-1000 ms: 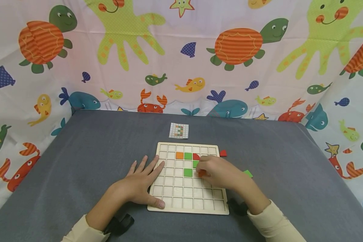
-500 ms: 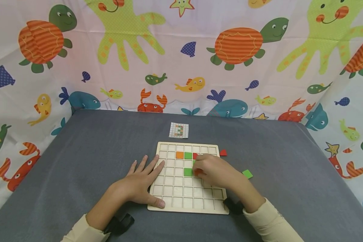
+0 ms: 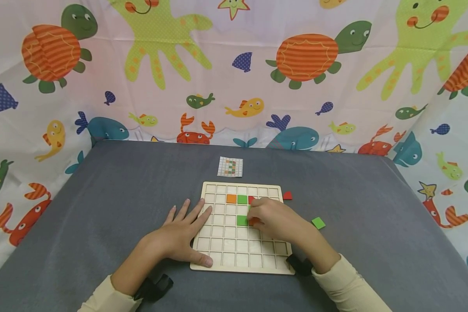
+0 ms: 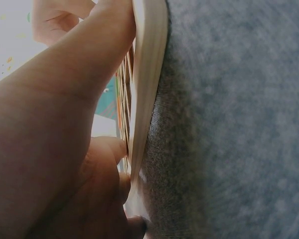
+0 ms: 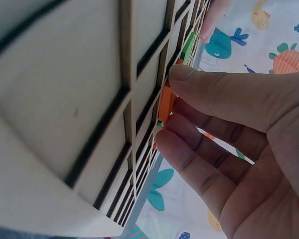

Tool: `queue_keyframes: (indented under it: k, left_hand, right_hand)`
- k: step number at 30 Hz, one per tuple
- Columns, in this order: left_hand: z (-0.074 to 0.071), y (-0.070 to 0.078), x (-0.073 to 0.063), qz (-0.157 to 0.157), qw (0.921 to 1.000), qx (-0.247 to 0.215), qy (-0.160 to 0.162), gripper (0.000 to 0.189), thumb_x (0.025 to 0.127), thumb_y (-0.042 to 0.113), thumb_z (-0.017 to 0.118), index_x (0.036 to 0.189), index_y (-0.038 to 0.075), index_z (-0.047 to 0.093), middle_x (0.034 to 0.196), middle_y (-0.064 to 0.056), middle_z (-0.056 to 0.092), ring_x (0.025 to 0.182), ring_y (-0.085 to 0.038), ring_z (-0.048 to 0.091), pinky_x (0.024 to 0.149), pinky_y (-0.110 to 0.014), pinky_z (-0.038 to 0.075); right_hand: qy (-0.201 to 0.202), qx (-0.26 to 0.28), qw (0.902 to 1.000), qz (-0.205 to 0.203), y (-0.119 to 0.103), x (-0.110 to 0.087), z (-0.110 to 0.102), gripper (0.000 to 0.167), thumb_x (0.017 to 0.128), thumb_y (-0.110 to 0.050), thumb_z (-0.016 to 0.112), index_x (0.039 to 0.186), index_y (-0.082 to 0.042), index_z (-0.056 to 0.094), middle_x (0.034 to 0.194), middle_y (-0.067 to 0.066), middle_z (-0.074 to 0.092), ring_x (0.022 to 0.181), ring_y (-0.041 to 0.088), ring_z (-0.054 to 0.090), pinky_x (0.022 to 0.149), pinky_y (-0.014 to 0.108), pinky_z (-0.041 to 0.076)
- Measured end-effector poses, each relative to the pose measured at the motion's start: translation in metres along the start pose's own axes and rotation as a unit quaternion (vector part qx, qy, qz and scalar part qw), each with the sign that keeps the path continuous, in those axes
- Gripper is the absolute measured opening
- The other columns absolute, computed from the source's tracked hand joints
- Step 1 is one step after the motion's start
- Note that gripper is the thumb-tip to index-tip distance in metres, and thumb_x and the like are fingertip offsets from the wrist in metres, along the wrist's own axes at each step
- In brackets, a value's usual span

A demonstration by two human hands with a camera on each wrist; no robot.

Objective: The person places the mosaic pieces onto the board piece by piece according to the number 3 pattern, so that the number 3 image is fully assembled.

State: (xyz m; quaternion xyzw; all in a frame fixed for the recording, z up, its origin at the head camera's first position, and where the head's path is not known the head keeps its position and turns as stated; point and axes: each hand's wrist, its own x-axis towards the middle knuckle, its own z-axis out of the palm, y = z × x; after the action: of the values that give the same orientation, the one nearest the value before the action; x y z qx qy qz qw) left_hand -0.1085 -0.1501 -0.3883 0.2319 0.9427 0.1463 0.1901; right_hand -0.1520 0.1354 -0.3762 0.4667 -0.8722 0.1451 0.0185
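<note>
A pale wooden grid board (image 3: pixel 230 247) lies on the table. My left hand (image 3: pixel 181 237) rests spread along its left edge, thumb at the front corner; in the left wrist view, fingers (image 4: pixel 107 164) lie over the rim. With thumb and fingertips my right hand (image 3: pixel 277 219) pinches an orange tile (image 5: pixel 167 102), low at a cell beside a green tile (image 3: pixel 242 220). Whether it lies fully flat cannot be seen. An orange square (image 3: pixel 231 199), another green square (image 3: pixel 242 199) and a partly covered red piece (image 3: pixel 251 199) sit in a row farther back.
Behind the board lies a small card (image 3: pixel 230 167) with a coloured grid pattern. A loose red piece (image 3: pixel 287 196) lies by the board's right edge, and a loose green tile (image 3: pixel 318 223) lies beyond my right wrist. A printed curtain (image 3: pixel 203 130) borders the grey table.
My right hand has shifted slightly left with the orange tile, toward the green tile, covering more of the red piece. The loose green tile shows more fully. My left hand stays put.
</note>
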Motion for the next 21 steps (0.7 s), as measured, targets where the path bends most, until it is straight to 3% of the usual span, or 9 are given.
queue_keyframes:
  k: [21]
  left_hand:
    - [0.0002,0.0016,0.0017,0.005,1.0000,0.000,-0.003,0.127,0.068,0.080,0.071,0.163,0.018,0.015,0.168,-0.009,0.000,0.150,-0.044,-0.006,0.112,-0.069,-0.002]
  right_hand:
    - [0.001,-0.021,0.9998,0.002,-0.0076,-0.0082,-0.0008,0.018,0.082,0.004,0.078,0.078,-0.012,0.073,0.073,-0.006,0.057,0.068,0.009,0.052,0.065,0.024,0.049]
